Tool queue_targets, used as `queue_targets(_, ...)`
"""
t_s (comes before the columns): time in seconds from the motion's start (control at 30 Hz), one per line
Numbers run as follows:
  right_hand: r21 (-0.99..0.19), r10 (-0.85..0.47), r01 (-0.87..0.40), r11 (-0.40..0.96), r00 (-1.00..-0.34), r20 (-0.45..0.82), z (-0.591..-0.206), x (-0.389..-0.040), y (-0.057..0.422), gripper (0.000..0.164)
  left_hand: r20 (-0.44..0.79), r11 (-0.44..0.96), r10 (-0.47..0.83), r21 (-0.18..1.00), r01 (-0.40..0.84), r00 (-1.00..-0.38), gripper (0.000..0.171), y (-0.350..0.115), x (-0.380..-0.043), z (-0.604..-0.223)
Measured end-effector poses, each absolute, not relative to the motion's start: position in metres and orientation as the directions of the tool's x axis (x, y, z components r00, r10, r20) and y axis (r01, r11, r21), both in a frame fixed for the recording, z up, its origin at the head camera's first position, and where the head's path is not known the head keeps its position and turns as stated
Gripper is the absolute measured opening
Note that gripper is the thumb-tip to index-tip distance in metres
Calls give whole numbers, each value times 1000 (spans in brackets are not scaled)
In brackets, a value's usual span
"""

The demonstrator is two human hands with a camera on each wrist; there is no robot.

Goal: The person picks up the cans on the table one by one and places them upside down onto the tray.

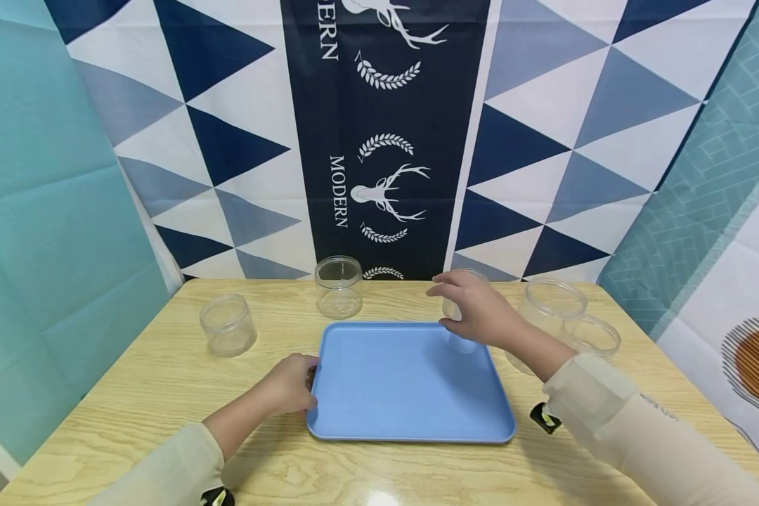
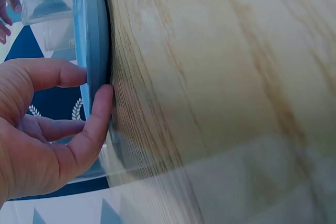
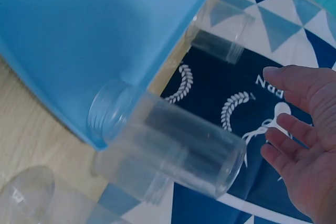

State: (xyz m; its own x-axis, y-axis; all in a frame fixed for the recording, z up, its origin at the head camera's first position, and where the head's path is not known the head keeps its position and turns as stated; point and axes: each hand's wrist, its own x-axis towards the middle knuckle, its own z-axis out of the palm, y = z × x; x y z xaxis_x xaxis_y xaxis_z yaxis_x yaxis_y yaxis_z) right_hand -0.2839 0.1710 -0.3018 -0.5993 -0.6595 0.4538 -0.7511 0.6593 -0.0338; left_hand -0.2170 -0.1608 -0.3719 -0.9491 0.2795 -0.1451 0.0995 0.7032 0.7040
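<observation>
My left hand [image 1: 287, 385] holds the left rim of a light blue tray [image 1: 405, 393] lying on the wooden table. In the left wrist view, thumb and fingers [image 2: 97, 114] are bent around the tray's edge. A tall clear jar [image 3: 181, 142] stands upside down at the tray's back right corner, its threaded mouth on the tray. Above and beside this jar is my right hand [image 1: 483, 309], which partly hides it in the head view. The right wrist view shows a gap between the jar and the loosely spread right fingers [image 3: 286, 142].
One clear jar [image 1: 339, 292] stands behind the tray and a shorter one [image 1: 229, 327] to its left. Right of the tray, a large clear jar [image 1: 547, 309] and another clear jar [image 1: 597, 336] sit close together, partly behind the right forearm. A patterned cloth [image 1: 386, 140] hangs behind the table.
</observation>
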Motion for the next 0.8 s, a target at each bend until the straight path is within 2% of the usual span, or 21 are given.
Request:
queue_targets(0.33, 4, -729, -795, 606, -553, 403, -309, -271, 158, 45, -72, 788, 238, 598, 150, -968, 58, -164, -219, -369)
queue_targets(0.47, -1, -747, -805, 593, -551, 371, -311, -266, 153, 44, -37, 788, 248, 589, 179, -968, 48, -165, -219, -367)
queue_targets(0.63, 21, -774, -826, 563, -518, 364, -311, -261, 147, 43, -15, 764, 285, 607, 218, -958, 35, -168, -218, -363)
queue_targets(0.8, -5, -791, -843, 537, -506, 342, -310, -256, 141, 44, -16, 767, 319, 593, 248, -948, 31, -172, -218, -359)
